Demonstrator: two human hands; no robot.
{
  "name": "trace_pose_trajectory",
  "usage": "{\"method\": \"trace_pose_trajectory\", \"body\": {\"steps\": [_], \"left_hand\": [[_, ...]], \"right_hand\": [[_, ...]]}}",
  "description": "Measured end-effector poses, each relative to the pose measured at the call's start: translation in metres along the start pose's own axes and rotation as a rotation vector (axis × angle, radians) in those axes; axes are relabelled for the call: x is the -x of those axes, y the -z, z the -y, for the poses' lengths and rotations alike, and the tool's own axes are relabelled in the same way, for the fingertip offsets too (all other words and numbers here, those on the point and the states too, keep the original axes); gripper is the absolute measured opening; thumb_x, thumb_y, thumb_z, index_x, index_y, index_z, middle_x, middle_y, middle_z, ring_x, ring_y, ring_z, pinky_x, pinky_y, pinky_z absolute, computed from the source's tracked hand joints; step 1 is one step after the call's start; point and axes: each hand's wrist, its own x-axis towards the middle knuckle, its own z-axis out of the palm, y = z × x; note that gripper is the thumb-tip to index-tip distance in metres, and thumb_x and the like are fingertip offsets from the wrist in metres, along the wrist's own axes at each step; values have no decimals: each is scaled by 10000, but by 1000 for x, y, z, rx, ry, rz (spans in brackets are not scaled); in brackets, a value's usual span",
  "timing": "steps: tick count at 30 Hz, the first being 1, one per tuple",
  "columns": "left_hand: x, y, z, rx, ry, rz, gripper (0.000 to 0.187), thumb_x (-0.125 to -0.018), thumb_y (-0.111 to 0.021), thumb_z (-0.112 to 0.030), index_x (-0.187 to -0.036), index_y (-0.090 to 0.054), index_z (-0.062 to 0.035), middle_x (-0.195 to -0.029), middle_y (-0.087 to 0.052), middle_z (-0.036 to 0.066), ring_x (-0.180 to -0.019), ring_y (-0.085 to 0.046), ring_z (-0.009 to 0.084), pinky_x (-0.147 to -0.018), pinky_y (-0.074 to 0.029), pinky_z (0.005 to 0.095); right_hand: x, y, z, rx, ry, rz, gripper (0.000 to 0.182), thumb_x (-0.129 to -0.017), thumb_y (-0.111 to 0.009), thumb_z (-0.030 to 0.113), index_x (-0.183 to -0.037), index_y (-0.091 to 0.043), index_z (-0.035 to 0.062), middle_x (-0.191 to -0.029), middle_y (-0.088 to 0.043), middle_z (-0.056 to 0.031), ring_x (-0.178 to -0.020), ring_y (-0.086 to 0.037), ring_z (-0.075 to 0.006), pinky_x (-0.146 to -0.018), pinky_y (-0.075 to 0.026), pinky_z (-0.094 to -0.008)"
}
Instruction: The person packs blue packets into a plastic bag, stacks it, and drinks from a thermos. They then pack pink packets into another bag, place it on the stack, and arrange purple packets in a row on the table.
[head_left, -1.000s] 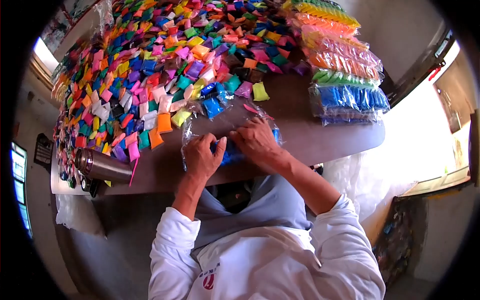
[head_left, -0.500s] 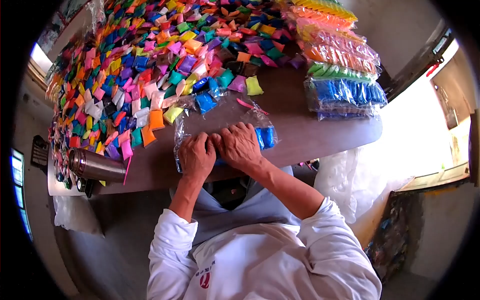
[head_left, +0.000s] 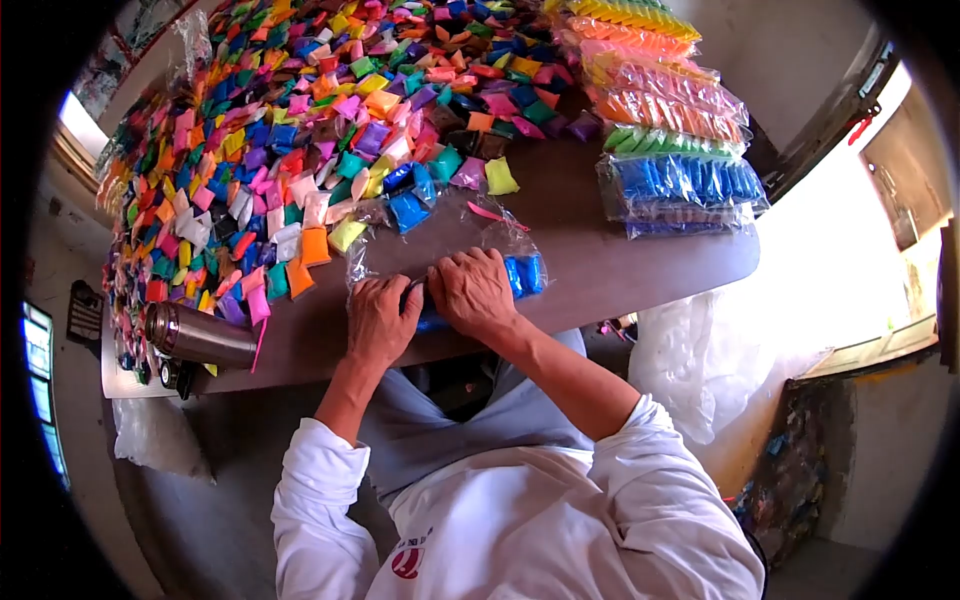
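A clear plastic bag (head_left: 415, 252) lies near the table's front edge, with blue packets (head_left: 524, 275) showing at its right end. My left hand (head_left: 380, 320) is closed on the bag's near left part, thumb towards the right. My right hand (head_left: 472, 290) has its fingers curled over the bag's near middle, just left of the blue packets. Both hands sit close side by side and hide much of the bag's near edge. A pink strip (head_left: 484, 211) lies at the bag's far side, close to a loose blue packet (head_left: 408, 211).
A wide heap of small colourful packets (head_left: 300, 150) covers the table's left and back. Filled clear bags of packets (head_left: 680, 180) are lined up at the right. A metal flask (head_left: 200, 335) lies at the front left. White plastic sheeting (head_left: 685, 365) hangs beyond the table's right side.
My left hand has shifted slightly left and down, opening a small gap between the hands. The right hand keeps its place on the bag. The view has tilted slightly.
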Motion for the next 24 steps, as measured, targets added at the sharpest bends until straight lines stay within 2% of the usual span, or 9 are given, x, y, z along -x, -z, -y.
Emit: {"method": "trace_pose_trajectory", "body": {"steps": [4,8,10,13,16,18,20,22,24], "left_hand": [[1,-3,-4,-42,115,53,261,-934,-494,-243,-820,-589,-28,-734,-616,159,-735,-601,325,-744,-441,459],[2,-6,-6,-92,130,38,262,-932,-494,-239,-805,-591,-32,-730,-614,162,-726,-596,319,-713,-445,452],[1,0,-12,-141,181,106,247,-921,-513,-251,-807,-607,-52,-784,-657,142,-770,-632,287,-767,-474,442],[7,-5,-8,-88,154,22,258,-920,-513,-270,-806,-607,-58,-776,-654,138,-763,-629,287,-775,-473,441],[7,-6,-9,-66,174,23,267,-917,-515,-288,-803,-607,-65,-769,-652,134,-760,-629,282,-778,-472,439],[7,-8,-8,-61,176,26,269,-916,-516,-294,-803,-607,-67,-769,-652,131,-764,-630,280,-778,-470,439],[10,-9,-7,-58,189,31,272,-915,-517,-300,-802,-607,-69,-769,-652,129,-767,-632,279,-779,-469,438],[9,-9,-7,-70,194,43,271,-913,-520,-301,-800,-608,-71,-775,-655,124,-775,-635,274,-782,-466,437],[9,-9,-7,-55,191,33,268,-913,-519,-300,-803,-607,-72,-779,-657,122,-776,-636,273,-785,-465,438]], "right_hand": [[-3,2,1,23,-18,43,248,-873,-523,255,-774,-607,44,-742,-604,-142,-758,-555,-310,-709,-362,-420],[-3,2,-1,34,-50,126,265,-874,-535,285,-789,-608,45,-777,-605,-145,-794,-547,-306,-707,-361,-419],[1,6,0,4,34,-35,278,-869,-564,311,-814,-607,42,-867,-595,-160,-842,-528,-303,-736,-372,-422],[7,31,-3,73,38,-76,227,-832,-633,271,-849,-592,49,-986,-585,-132,-919,-522,-312,-815,-393,-429],[13,39,-21,36,94,-156,240,-845,-623,281,-887,-606,45,-990,-563,-156,-950,-520,-308,-865,-385,-442],[17,48,-39,-10,100,-159,185,-847,-616,215,-915,-601,44,-985,-575,-143,-967,-526,-323,-858,-405,-436],[20,58,-61,-84,-126,-397,142,-859,-585,146,-943,-597,32,-940,-588,-151,-892,-553,-344,-789,-445,-436],[27,64,-82,-102,-322,-389,124,-868,-548,89,-973,-590,36,-862,-590,-162,-795,-576,-365,-709,-472,-446],[38,71,-91,-180,-358,-327,133,-866,-551,113,-959,-607,36,-821,-610,-174,-755,-601,-367,-678,-483,-432]]}}
